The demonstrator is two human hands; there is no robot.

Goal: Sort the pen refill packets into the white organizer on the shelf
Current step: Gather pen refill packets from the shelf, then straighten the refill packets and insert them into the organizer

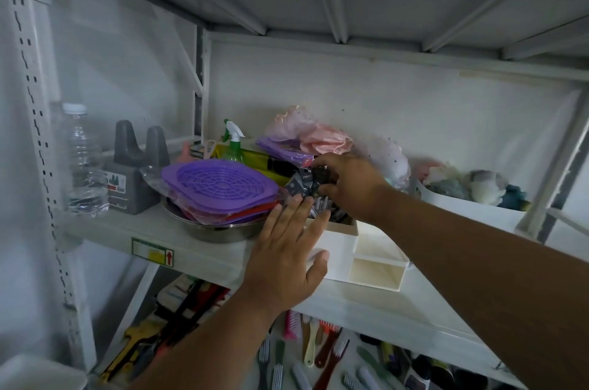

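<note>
A white organizer [379,265] with open front compartments stands on the shelf [204,249], near its front edge. Dark pen refill packets [301,184] stick up out of its rear left section. My right hand [350,185] is curled over the tops of these packets and pinches one of them. My left hand [290,249] lies flat with straight fingers against the organizer's left side, its fingertips touching the packets and its thumb on the front face. The organizer's left half is hidden behind that hand.
Left of the organizer a metal bowl [220,230] holds purple plastic grids [220,188]. Further left stand a grey holder [134,172] and a clear bottle [79,163]. A spray bottle [234,142], bags and a white bin [471,208] sit behind and to the right. Brushes lie on the lower shelf.
</note>
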